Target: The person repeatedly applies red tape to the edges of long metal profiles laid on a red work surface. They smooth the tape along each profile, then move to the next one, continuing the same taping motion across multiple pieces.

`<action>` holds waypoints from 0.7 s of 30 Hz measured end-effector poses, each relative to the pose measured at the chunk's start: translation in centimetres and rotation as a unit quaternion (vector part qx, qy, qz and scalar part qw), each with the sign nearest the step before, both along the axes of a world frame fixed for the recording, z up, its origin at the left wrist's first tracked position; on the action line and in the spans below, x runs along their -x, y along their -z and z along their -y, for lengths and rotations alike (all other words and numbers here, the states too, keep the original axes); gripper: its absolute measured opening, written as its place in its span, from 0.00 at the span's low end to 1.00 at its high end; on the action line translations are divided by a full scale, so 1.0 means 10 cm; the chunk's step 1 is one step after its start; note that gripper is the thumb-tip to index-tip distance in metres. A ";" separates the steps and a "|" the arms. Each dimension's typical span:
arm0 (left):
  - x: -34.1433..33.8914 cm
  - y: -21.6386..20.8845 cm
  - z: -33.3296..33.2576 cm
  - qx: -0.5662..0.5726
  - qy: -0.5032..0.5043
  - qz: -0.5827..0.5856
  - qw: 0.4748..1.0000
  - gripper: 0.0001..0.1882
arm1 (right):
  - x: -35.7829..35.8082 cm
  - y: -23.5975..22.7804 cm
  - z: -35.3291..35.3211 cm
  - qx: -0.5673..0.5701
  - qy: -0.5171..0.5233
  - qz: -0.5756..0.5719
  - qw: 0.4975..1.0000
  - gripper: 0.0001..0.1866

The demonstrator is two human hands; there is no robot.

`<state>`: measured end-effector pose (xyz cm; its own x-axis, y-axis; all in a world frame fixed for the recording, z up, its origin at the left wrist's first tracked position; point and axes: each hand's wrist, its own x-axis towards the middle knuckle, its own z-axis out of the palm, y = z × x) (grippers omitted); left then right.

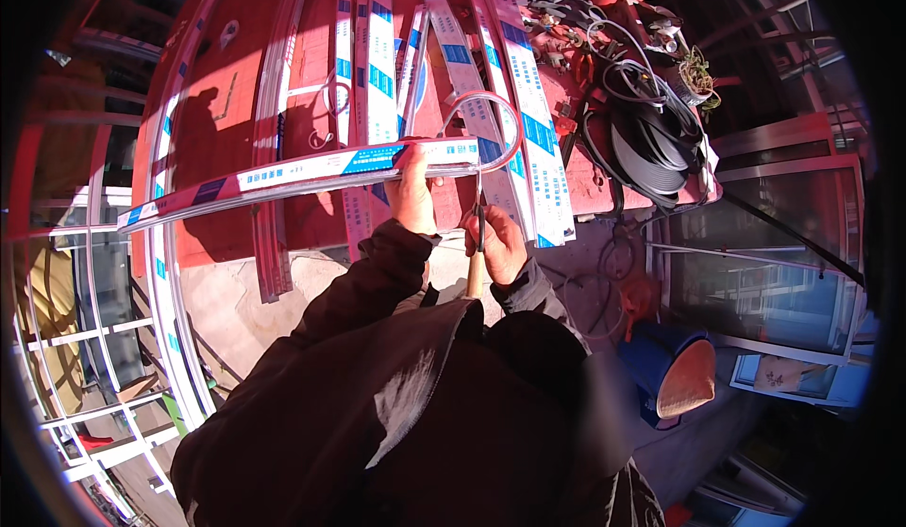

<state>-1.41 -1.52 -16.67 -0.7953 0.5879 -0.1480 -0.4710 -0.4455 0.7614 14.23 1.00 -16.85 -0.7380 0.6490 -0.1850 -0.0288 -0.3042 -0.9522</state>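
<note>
My left hand (412,195) is closed around a long frame profile (311,170) wrapped in white and blue film, near its right end. The profile lies crosswise over the near part of the red table. Just right of that end, my right hand (498,244) grips a slim hand tool with a wooden handle (475,276), its thin dark tip pointing up at the profile's end. A thin strip (517,121) curves in a loop from about the same end; how it joins the profile is too small to tell.
Several more film-wrapped profiles (380,74) lie lengthwise on the red table (236,74). Coiled black gasket strips (651,154) and small hardware crowd its right side. A blue bucket (675,371) stands on the floor to the right, near a leaning glazed frame (764,253).
</note>
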 end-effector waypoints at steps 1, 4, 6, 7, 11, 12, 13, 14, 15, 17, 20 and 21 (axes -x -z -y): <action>0.03 0.04 0.02 0.010 -0.004 0.003 1.000 0.09 | 0.02 0.03 0.02 -0.014 -0.008 0.016 1.000 0.23; 0.17 0.19 0.14 0.035 0.002 -0.036 0.999 0.09 | 0.10 0.19 0.20 -0.016 -0.008 0.023 1.000 0.19; 0.25 0.20 0.19 0.046 -0.041 -0.005 0.998 0.11 | 0.16 0.37 0.27 -0.026 -0.004 0.032 0.999 0.19; 0.29 0.16 0.22 0.051 -0.064 0.010 0.997 0.12 | 0.19 0.45 0.22 -0.031 -0.011 0.108 0.994 0.19; 0.51 0.35 0.45 0.036 -0.024 0.063 0.997 0.10 | 0.48 1.20 -0.10 -0.338 0.033 0.358 0.870 0.23; 0.52 0.36 0.51 0.052 0.001 0.057 0.997 0.10 | 0.57 1.29 -0.20 -0.285 0.001 0.415 0.864 0.24; 0.51 0.36 0.54 0.053 -0.004 0.043 0.998 0.09 | 0.64 1.39 -0.29 -0.232 -0.033 0.470 0.851 0.24; 0.49 0.35 0.57 0.058 0.020 0.059 0.996 0.09 | 0.63 1.47 -0.31 -0.240 -0.022 0.454 0.858 0.24; 0.48 0.30 0.60 0.061 0.044 0.073 0.994 0.08 | 0.64 1.54 -0.34 -0.221 -0.015 0.430 0.875 0.22; 0.44 0.29 0.67 0.081 0.084 0.038 0.992 0.09 | 0.68 1.52 -0.30 -0.019 0.031 0.256 0.966 0.19; 0.38 0.62 0.81 0.150 0.193 0.032 0.969 0.07 | 0.85 0.69 -0.25 0.330 0.019 -0.126 0.935 0.22; 0.36 0.62 0.81 0.163 0.227 -0.001 0.960 0.08 | 0.90 0.33 -0.30 0.414 -0.001 -0.143 0.899 0.22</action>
